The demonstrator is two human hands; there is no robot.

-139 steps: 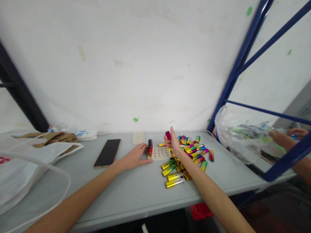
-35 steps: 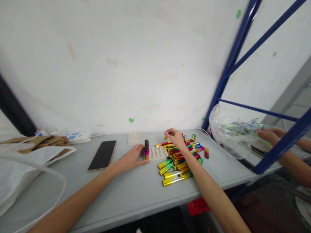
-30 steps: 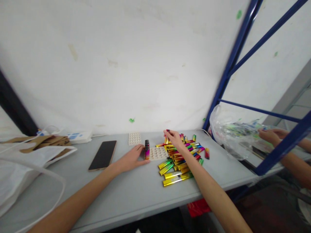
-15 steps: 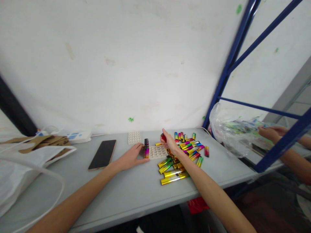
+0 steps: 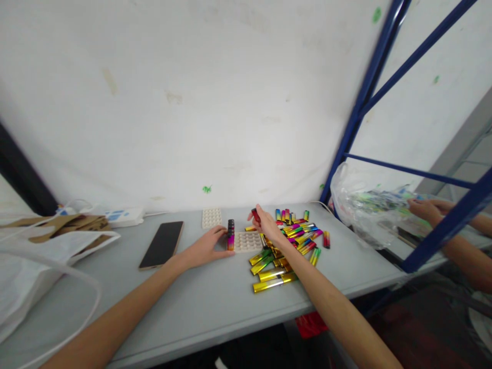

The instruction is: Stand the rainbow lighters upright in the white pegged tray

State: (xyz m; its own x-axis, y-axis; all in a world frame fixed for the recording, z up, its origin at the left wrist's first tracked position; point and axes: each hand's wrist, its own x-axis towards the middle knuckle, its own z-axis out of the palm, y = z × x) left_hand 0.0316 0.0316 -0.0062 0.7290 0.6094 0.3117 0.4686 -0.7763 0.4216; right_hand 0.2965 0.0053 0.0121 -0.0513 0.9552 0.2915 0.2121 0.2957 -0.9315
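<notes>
My left hand [image 5: 205,247] spans the left end of a white tray with round pockets [image 5: 248,242], thumb at the near corner and fingers at the far side, gripping it. In the tray's left end stands a row of lighters [image 5: 231,241], upright, shiny purple and orange with black tops. Above the tray's right part, my right hand [image 5: 266,222] pinches one dark red lighter [image 5: 255,214], held tilted. Beneath and beside my right wrist lies a loose pile of metallic lighters [image 5: 269,271] in gold, green, pink and blue.
A second pocketed tray [image 5: 211,218] lies behind, near the wall. On the left are a phone [image 5: 161,245], cardboard [image 5: 77,225] and a white bag [image 5: 34,277]. Right are a blue metal frame [image 5: 353,123], a clear plastic bag [image 5: 357,215] and another person's hands [image 5: 426,210].
My right hand has shifted slightly left, and the lighter in it now sticks out further toward the tray. My left hand has stayed in place.
</notes>
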